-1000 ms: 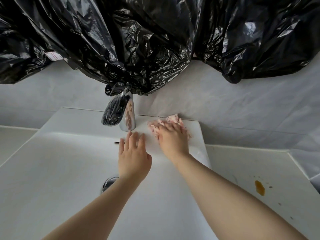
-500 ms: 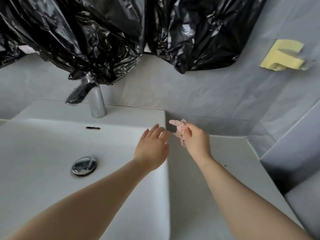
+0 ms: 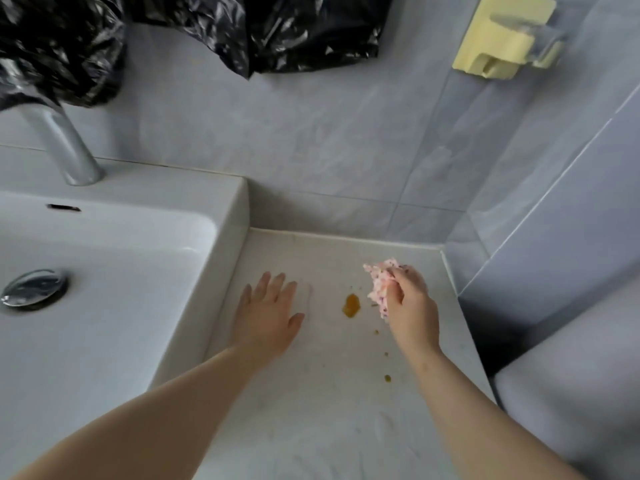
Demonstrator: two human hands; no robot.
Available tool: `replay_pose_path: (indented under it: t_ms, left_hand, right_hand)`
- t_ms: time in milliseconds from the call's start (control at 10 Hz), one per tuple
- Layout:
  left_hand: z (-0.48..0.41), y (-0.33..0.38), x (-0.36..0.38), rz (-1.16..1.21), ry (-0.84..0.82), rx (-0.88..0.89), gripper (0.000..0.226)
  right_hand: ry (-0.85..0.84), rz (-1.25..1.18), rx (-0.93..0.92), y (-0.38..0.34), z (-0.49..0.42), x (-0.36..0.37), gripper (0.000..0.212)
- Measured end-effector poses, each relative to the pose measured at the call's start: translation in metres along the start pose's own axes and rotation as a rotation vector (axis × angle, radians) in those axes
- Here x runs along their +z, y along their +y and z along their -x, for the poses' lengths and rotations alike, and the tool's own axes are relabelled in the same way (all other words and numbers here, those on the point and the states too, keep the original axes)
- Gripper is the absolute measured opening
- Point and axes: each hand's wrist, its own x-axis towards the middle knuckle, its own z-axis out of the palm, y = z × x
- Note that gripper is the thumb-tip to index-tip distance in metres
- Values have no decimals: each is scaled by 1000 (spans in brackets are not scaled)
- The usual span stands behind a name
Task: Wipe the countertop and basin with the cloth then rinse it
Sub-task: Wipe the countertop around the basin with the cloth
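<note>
Two bare hands reach over the white countertop (image 3: 311, 410), the slab that runs from the basin's right wall to the tiled corner. The left hand (image 3: 266, 315) lies flat and released, fingers spread, palm down near the countertop's left edge, just beside the basin (image 3: 114, 306); whether the palm actually presses the surface cannot be told. The right hand (image 3: 412, 310) is clenched around one bunched pink patterned cloth (image 3: 379, 289), which sticks out above and to the left of the knuckles, held over the right half of the countertop near its back edge; whether it touches the surface is unclear. Between the two hands sits one orange-brown stain (image 3: 351, 305), closer to the cloth than to the left hand. Smaller spots of the same colour trail toward the front edge: at least three can be counted, the largest a greenish-brown spot (image 3: 387, 377) beside the right forearm. The basin holds one chrome drain plug (image 3: 33, 289) in its floor and one dark overflow slot (image 3: 64, 207) in its back wall. One chrome faucet (image 3: 65, 147) rises from the basin's back ledge. Black plastic bags (image 3: 277, 32) hang against the grey tiled wall (image 3: 329, 133) above, and one pale yellow wall holder (image 3: 502, 39) is fixed at the upper right.
</note>
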Motion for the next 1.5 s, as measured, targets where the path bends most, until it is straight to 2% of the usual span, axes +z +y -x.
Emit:
replay_pose_path:
  t_ms: [100,200,300,400,500,600,700,800,900,1000,1100,1200,1300,1400,1500]
  left_hand:
    - [-4,-6,17,-9,29,-74,74]
    - [-7,-9,36,-8,40,-127,90]
    - [-8,-11,42,-37,71,-114,83]
    - [-8,-13,47,-61,74,-126,74]
    - [-8,-13,47,-78,89,-145,73]
    - [-7,-13,47,-101,117,-137,68]
    - [-6,-12,46,-106,131,-126,67]
    - [-5,-13,47,-116,148,-140,67]
    - [-5,-12,48,-125,164,-134,66]
    - [-6,-11,47,-122,166,-126,66]
    - [-6,-11,47,-122,174,-130,66]
    - [-5,-11,47,-118,167,-129,66]
    - [-5,-11,47,-105,168,-136,67]
    - [-5,-10,47,-99,164,-132,68]
    - [-5,-10,48,-105,166,-138,69]
  right_hand:
    - [-70,187,46,30,-8,3,43]
    - [-284,521,40,70,-18,13,58]
    - [-358,593,-71,81,-25,22,73]
    - [-322,554,20,91,-56,35,57]
    - [-255,530,205,86,-81,40,55]
    - [-279,508,123,56,-95,72,51]
    - [-312,525,-146,44,-95,83,48]
    - [-204,523,-163,64,-107,63,43]
    - [-85,480,57,85,-111,49,40]
    - [-180,487,-106,56,-91,78,54]
    - [-437,432,-304,28,-76,96,54]
    - [-426,584,-409,73,-85,69,60]
    - [-231,666,-161,107,-100,39,62]
    - [-251,581,308,77,-117,57,53]
    - [-279,526,316,31,-116,98,57]
